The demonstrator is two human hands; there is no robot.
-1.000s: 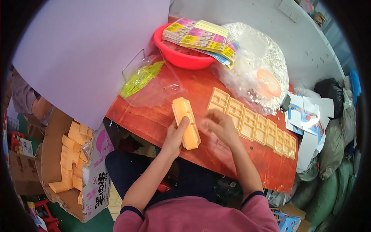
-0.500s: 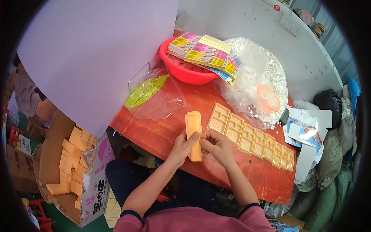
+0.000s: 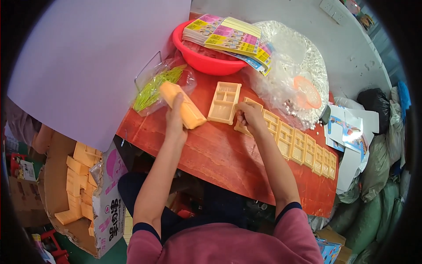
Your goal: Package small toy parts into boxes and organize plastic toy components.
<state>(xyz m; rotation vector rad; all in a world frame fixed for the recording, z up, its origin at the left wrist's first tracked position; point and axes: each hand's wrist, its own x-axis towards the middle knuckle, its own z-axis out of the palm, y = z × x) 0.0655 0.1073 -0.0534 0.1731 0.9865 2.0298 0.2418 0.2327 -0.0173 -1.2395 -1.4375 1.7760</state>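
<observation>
My left hand (image 3: 176, 121) is closed round a stack of yellow-orange plastic compartment trays (image 3: 183, 105), held tilted above the red table. A single compartment tray (image 3: 223, 110) lies face up to the right of the stack. At its right edge is my right hand (image 3: 250, 116), its fingers curled and pinched on the rim. A row of similar trays (image 3: 285, 138) runs from beneath my right hand toward the table's right end, several of them side by side. My right hand partly covers the nearest tray of that row.
A red basin (image 3: 204, 66) holding printed card sheets (image 3: 233, 35) stands at the back. Left of it lies a bag of yellow-green strips (image 3: 158, 88). A heap of small white pieces (image 3: 314, 57) with a peach basket (image 3: 307, 92) sits back right. A carton (image 3: 57, 185) of orange parts is lower left.
My hands have moved apart and away from me. The left carries the stack up and left; one tray now lies at the row's left end under my right fingers. The view has shifted slightly.
</observation>
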